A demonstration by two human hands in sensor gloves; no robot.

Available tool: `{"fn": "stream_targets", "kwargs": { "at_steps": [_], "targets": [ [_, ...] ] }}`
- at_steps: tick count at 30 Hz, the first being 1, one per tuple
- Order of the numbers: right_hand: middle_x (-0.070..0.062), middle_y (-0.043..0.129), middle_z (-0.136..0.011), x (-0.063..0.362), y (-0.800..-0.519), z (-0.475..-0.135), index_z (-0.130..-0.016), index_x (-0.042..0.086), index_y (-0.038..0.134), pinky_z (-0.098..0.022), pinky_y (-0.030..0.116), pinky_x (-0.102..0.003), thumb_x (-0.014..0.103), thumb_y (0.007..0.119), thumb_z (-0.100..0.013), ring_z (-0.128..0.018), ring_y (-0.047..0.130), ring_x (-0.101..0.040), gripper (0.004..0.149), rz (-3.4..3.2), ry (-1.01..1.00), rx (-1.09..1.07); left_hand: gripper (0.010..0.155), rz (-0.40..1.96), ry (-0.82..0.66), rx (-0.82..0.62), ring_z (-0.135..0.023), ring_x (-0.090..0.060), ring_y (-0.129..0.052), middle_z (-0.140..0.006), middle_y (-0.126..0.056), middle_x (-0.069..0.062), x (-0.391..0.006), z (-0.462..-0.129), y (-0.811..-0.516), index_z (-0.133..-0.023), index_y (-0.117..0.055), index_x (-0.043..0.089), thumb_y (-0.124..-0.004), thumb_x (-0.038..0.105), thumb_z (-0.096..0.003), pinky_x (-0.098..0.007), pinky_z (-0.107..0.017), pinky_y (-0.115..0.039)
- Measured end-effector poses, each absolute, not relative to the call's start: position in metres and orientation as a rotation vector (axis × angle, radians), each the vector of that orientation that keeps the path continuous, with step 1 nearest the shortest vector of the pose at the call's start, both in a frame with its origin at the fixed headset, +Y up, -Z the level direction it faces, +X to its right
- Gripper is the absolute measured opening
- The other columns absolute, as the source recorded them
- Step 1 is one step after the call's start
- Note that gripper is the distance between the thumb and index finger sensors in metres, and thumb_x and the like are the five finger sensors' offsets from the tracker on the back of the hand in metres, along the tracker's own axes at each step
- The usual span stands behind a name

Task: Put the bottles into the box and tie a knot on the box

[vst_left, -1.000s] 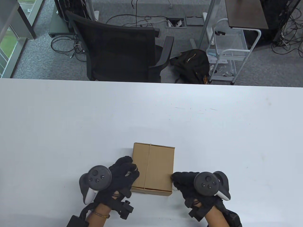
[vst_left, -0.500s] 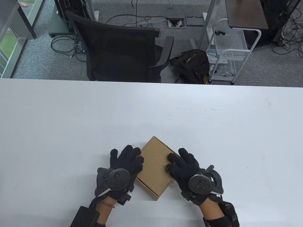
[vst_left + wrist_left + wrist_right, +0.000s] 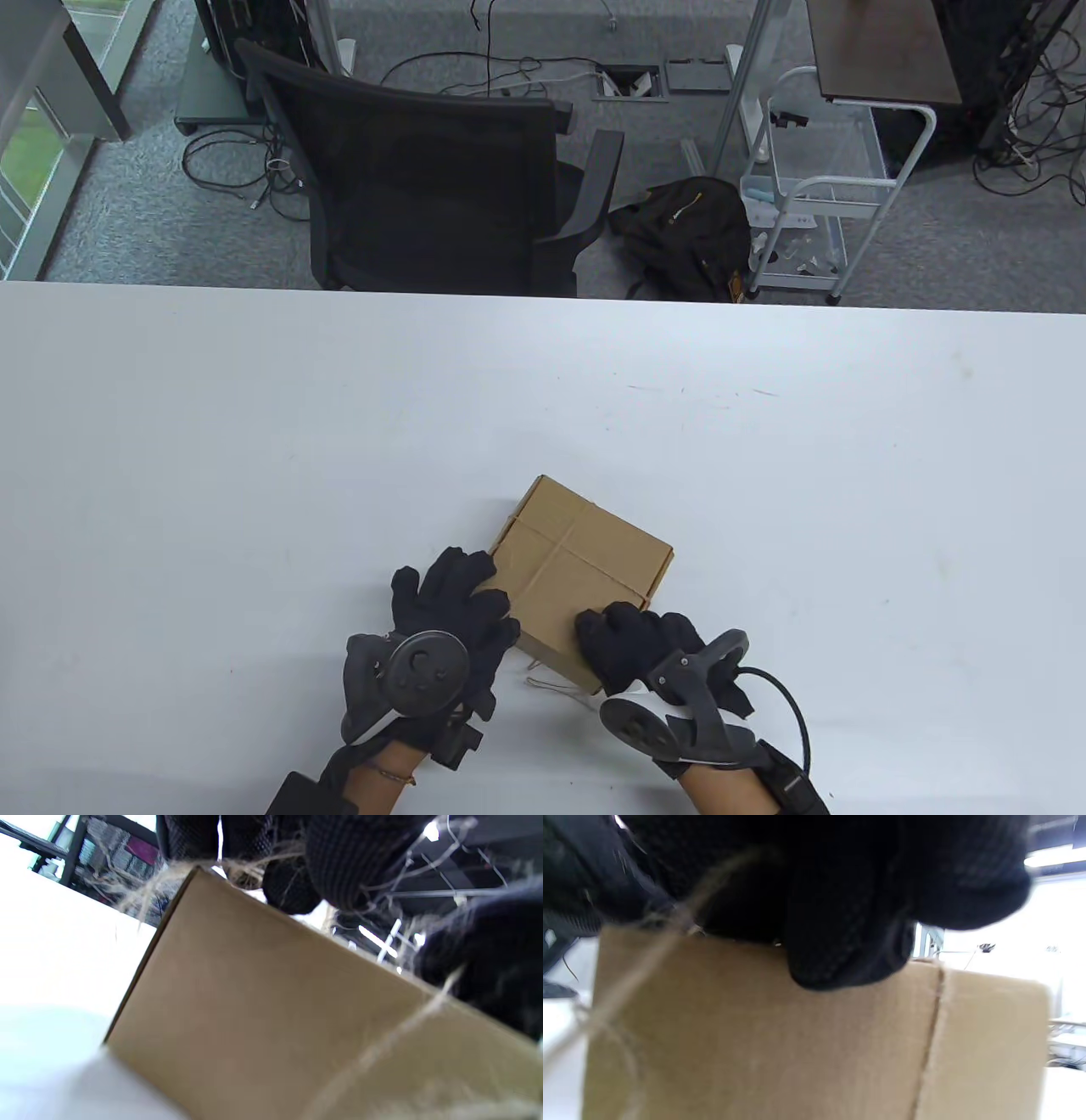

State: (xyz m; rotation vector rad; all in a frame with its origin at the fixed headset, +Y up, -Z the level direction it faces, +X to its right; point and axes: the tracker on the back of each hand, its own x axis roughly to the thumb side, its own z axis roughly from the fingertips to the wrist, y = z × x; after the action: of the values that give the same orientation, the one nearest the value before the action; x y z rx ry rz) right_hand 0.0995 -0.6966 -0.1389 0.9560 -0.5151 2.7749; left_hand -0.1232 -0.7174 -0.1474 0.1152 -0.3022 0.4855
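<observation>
**Box closed and crossed with twine, both my hands on it**

Cardboard box (image 3: 577,581) sits shut on the white table (image 3: 254,441), near my edge and turned at an angle, one corner pointing away from me. Twine (image 3: 567,552) crosses its lid in two lines, and a loose end of it (image 3: 556,683) trails on the table at the near corner, between my wrists.

My left hand (image 3: 450,607) lies against the box's left side, fingers (image 3: 339,861) fairly straight and a little spread, tips reaching over the top edge where frayed twine runs. My right hand (image 3: 640,645) is on the near right corner, fingers (image 3: 840,942) curled down over the lid's edge. Twine passes right beside them, but I cannot tell whether I am pinching it.

Beyond the table stand a black office chair (image 3: 424,187) and a white wire cart (image 3: 814,187).
</observation>
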Motion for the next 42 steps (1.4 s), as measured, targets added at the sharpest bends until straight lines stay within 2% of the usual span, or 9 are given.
{"fn": "stream_targets", "kwargs": {
  "at_steps": [6,12,14,16,22,28,32,36,42],
  "targets": [
    [-0.017,0.083,-0.090,0.131,-0.691,-0.153,-0.076,0.012,0.094,-0.055,0.072,-0.060,0.028,0.088,-0.043,-0.073,0.084,-0.043,0.037,2.735,-0.545,0.764,0.046,0.459,-0.370,0.113,-0.107,-0.052,-0.069,-0.117,-0.074,-0.013,-0.126,-0.155,-0.721,-0.090,-0.087,0.018,-0.088,0.039,-0.0487,-0.078,-0.069,-0.055],
    [-0.021,0.072,-0.102,0.174,-0.713,-0.192,-0.080,0.011,0.089,-0.058,0.065,-0.072,0.025,0.084,-0.045,-0.087,0.069,-0.055,0.038,2.610,-0.394,0.540,0.045,0.539,-0.479,0.061,-0.113,-0.043,-0.062,-0.122,-0.068,-0.005,-0.139,-0.170,-0.731,-0.090,-0.088,0.023,-0.089,0.038,-0.0479,-0.077,-0.072,-0.049],
    [-0.024,0.081,-0.093,0.183,-0.725,-0.200,-0.081,0.010,0.087,-0.049,0.082,-0.059,0.023,0.083,-0.045,-0.069,0.093,-0.045,0.038,2.448,-0.330,0.507,0.045,0.561,-0.477,0.042,-0.114,-0.043,-0.060,-0.122,-0.067,-0.004,-0.139,-0.173,-0.732,-0.090,-0.087,0.022,-0.089,0.038,-0.0483,-0.078,-0.072,-0.047],
    [-0.030,0.081,-0.091,0.183,-0.724,-0.198,-0.080,0.004,0.089,-0.047,0.081,-0.062,0.019,0.085,-0.045,-0.067,0.091,-0.050,0.038,2.340,-0.246,0.458,0.045,0.538,-0.440,0.074,-0.114,-0.044,-0.059,-0.122,-0.067,-0.006,-0.138,-0.172,-0.731,-0.090,-0.087,0.020,-0.088,0.038,-0.0486,-0.079,-0.072,-0.047],
    [-0.026,0.098,-0.067,0.179,-0.721,-0.189,-0.078,0.005,0.089,-0.031,0.095,-0.048,0.024,0.085,-0.044,-0.044,0.106,-0.035,0.039,2.399,-0.106,0.475,0.046,0.541,-0.358,0.113,-0.107,-0.052,-0.069,-0.116,-0.074,-0.016,-0.149,-0.170,-0.729,-0.088,-0.088,0.013,-0.087,0.038,-0.0488,-0.079,-0.068,-0.054],
    [-0.021,0.101,-0.061,0.194,-0.732,-0.195,-0.077,0.006,0.089,-0.030,0.094,-0.046,0.024,0.087,-0.043,-0.039,0.106,-0.029,0.038,2.138,0.205,0.445,0.045,0.647,-0.327,0.056,-0.101,-0.053,-0.079,-0.109,-0.084,-0.018,-0.164,-0.172,-0.736,-0.088,-0.089,0.016,-0.087,0.038,-0.0486,-0.080,-0.067,-0.056],
    [-0.018,0.099,-0.064,0.219,-0.717,-0.193,-0.080,0.009,0.089,-0.035,0.089,-0.050,0.021,0.091,-0.042,-0.043,0.103,-0.030,0.040,2.199,-0.187,0.302,0.046,0.570,-0.307,0.063,-0.102,-0.052,-0.078,-0.110,-0.083,-0.017,-0.163,-0.173,-0.737,-0.088,-0.089,0.016,-0.087,0.039,-0.0487,-0.079,-0.067,-0.055],
    [-0.028,0.075,-0.094,0.229,-0.712,-0.185,-0.092,0.012,0.082,-0.056,0.067,-0.067,0.013,0.085,-0.044,-0.076,0.079,-0.051,0.048,2.393,-0.491,0.150,0.046,0.593,-0.302,0.050,-0.103,-0.053,-0.076,-0.111,-0.081,-0.018,-0.162,-0.174,-0.738,-0.088,-0.089,0.014,-0.087,0.039,-0.0488,-0.080,-0.067,-0.054],
    [-0.026,0.050,-0.112,0.181,-0.706,-0.174,-0.098,0.015,0.077,-0.066,0.039,-0.073,0.019,0.074,-0.047,-0.095,0.040,-0.058,0.052,2.339,-0.362,0.692,0.047,0.595,-0.285,0.049,-0.103,-0.054,-0.075,-0.112,-0.080,-0.018,-0.164,-0.176,-0.737,-0.089,-0.089,0.016,-0.088,0.040,-0.0485,-0.080,-0.067,-0.053]
  ]
}}
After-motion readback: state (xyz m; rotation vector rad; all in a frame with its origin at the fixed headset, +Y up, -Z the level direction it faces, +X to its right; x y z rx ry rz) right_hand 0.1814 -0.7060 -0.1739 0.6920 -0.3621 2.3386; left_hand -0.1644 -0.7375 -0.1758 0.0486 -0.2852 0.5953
